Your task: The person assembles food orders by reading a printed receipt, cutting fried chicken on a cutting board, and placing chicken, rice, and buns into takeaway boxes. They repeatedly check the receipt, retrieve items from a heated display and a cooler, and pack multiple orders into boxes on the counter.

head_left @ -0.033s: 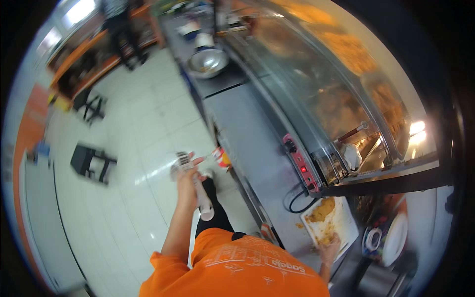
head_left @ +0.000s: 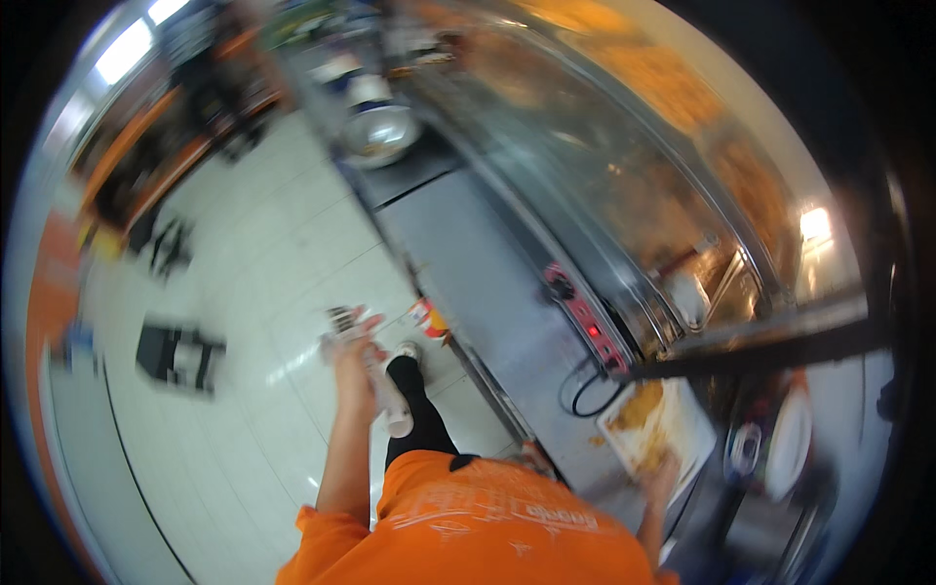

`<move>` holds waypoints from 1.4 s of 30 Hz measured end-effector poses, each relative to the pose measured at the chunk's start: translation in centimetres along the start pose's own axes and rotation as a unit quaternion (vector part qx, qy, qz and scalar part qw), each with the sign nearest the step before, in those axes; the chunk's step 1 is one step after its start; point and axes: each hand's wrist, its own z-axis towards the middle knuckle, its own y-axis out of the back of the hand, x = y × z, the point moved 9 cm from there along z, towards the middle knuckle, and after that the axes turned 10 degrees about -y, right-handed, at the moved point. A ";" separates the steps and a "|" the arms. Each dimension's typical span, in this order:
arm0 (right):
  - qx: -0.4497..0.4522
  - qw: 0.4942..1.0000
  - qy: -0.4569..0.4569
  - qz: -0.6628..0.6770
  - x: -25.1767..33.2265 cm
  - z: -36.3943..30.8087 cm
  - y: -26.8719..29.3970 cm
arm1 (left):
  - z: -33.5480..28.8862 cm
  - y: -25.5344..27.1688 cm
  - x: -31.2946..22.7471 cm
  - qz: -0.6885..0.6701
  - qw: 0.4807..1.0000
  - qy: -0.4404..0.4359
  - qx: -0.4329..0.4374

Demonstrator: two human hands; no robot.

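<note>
My left hand (head_left: 353, 356) is closed round a tool with a long pale cylindrical handle (head_left: 392, 409), held out over the floor. Its far end is pale with dark stripes, too blurred to make out the kind. My right hand (head_left: 660, 478) is at the near edge of a white tray (head_left: 697, 424), against the yellow-brown crumbly food (head_left: 639, 408) spread in it. Motion smears its fingers, so whether they grip the rim or touch the food does not show. The tray lies on the grey metal counter (head_left: 468, 244), beside a black cable.
A glass-fronted display case (head_left: 585, 166) with a red control strip (head_left: 585, 322) runs along the right. On the counter's far end stands a metal bowl (head_left: 380, 135). Black stools (head_left: 180, 359) stand on the tiled floor; another person (head_left: 205, 78) is far back. A round white-topped container (head_left: 788, 448) is beyond the tray.
The view has shifted, so the counter and bowl sit further left. A foot shows more plainly below my left hand. Both hands stay with the same things.
</note>
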 end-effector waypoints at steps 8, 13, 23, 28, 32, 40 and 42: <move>-0.195 0.749 -0.468 0.427 -10.4 -1.2 -1.5 | 19.9 0.4 -8.3 0.114 0.990 0.013 0.076; -0.261 0.402 -0.315 0.820 -8.9 -4.2 -2.6 | 25.7 -4.3 -10.1 0.140 0.977 -0.003 0.159; 0.030 0.158 -0.108 0.981 25.6 -9.1 -2.4 | 31.3 -1.8 -12.8 0.041 0.990 -0.013 0.133; 0.406 0.050 -0.190 0.892 56.4 -8.4 -6.8 | 43.1 1.9 -12.6 0.026 0.995 -0.023 0.092; 0.555 0.030 -0.245 0.795 78.8 -5.2 -8.1 | 56.3 1.7 -6.2 0.106 0.991 -0.028 0.071; 0.535 0.197 -0.159 0.806 110.0 11.6 -18.3 | 76.4 -10.5 -3.6 0.259 0.924 -0.257 0.115; 0.480 0.249 -0.154 0.827 111.5 15.4 -20.8 | 79.4 -13.9 -4.0 0.339 0.890 -0.233 0.196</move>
